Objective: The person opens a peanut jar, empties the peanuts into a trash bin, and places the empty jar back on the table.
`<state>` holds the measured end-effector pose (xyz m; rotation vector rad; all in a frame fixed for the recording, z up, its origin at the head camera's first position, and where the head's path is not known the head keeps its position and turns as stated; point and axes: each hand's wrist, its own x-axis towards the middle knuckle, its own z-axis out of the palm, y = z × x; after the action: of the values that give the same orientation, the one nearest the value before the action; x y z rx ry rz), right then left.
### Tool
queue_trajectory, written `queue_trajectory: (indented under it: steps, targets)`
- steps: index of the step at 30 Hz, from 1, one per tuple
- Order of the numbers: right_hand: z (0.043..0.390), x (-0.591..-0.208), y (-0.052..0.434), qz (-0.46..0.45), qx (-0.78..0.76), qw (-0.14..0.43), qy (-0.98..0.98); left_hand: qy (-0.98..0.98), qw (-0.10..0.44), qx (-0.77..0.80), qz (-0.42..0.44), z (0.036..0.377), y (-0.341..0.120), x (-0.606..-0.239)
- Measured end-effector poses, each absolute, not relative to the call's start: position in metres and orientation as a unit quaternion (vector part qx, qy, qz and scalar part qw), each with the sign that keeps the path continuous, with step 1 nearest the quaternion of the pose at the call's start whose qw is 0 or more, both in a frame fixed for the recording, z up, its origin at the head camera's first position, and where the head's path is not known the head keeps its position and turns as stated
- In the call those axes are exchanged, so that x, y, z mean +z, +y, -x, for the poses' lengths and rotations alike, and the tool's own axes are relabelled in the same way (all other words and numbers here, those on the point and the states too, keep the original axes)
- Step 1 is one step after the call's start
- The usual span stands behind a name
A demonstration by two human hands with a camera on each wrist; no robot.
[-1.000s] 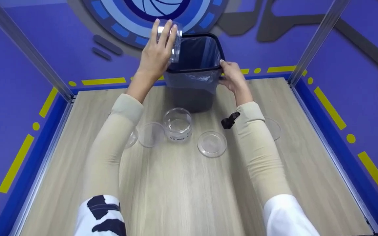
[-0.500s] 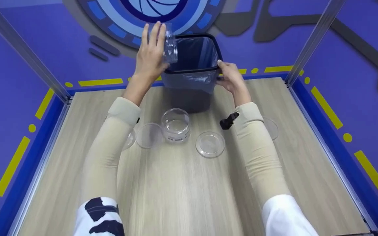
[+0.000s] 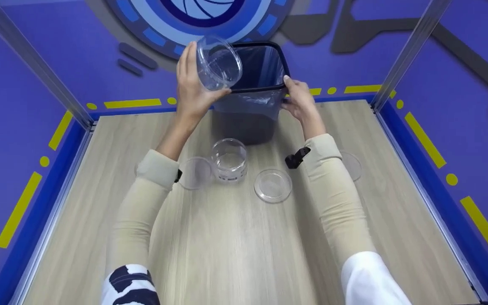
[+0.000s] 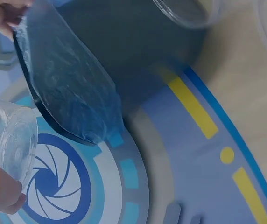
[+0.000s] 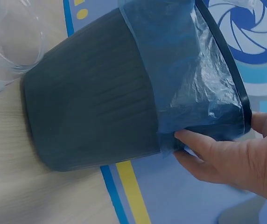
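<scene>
My left hand point(image 3: 194, 87) grips a clear round plastic jar point(image 3: 218, 63) beside the upper left rim of a dark trash can point(image 3: 244, 127). The jar is tilted, its open mouth turned towards the right and towards me; no contents show in it. In the left wrist view the same jar point(image 4: 17, 135) sits between fingers and thumb. With thumb at the rim and fingers below it outside, my right hand point(image 3: 299, 97) holds the can's right side. A thin plastic liner point(image 5: 189, 70) is folded over the can's rim, and the right fingers press on it.
A second clear jar point(image 3: 229, 161) stands open in front of the can. Clear round lids point(image 3: 273, 186) lie on the wooden table point(image 3: 227, 245), one left of that jar and another partly behind the right sleeve point(image 3: 339, 199). Patterned purple panels point(image 3: 333, 67) enclose the table.
The left hand has turned the jar from facing down over the can to a tilted, mouth-forward pose and drawn it slightly lower. My right hand keeps its hold on the rim.
</scene>
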<state>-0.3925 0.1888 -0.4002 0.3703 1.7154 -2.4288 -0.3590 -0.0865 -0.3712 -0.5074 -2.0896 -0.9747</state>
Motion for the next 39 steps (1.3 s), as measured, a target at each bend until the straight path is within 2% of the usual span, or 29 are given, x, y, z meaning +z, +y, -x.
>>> queue_trajectory:
  steps: [7, 15, 25, 29, 34, 39]
  targets:
    - [0.38, -0.419, 0.199, -0.054, -0.766, 0.001, 0.641, -0.808, 0.374, -0.406, 0.206, 0.328, -0.081, -0.392]
    - [0.341, -0.449, 0.247, 0.109, -0.457, -0.133, 0.872, -0.79, 0.318, -0.458, 0.255, 0.293, -0.056, -0.425]
    - [0.291, -0.505, 0.284, 0.169, -0.283, -0.159, 0.931, -0.806, 0.23, -0.461, 0.29, 0.267, 0.002, -0.496]
    - [0.279, -0.511, 0.294, 0.168, -0.264, -0.183, 0.932, -0.814, 0.198, -0.459, 0.295, 0.261, 0.026, -0.522]
    - [0.268, -0.509, 0.302, 0.14, -0.266, -0.197, 0.933, -0.846, 0.128, -0.438, 0.274, 0.26, 0.053, -0.546]
    - [0.26, -0.507, 0.308, 0.12, -0.276, -0.207, 0.931, -0.867, 0.091, -0.414, 0.262, 0.265, 0.076, -0.575]
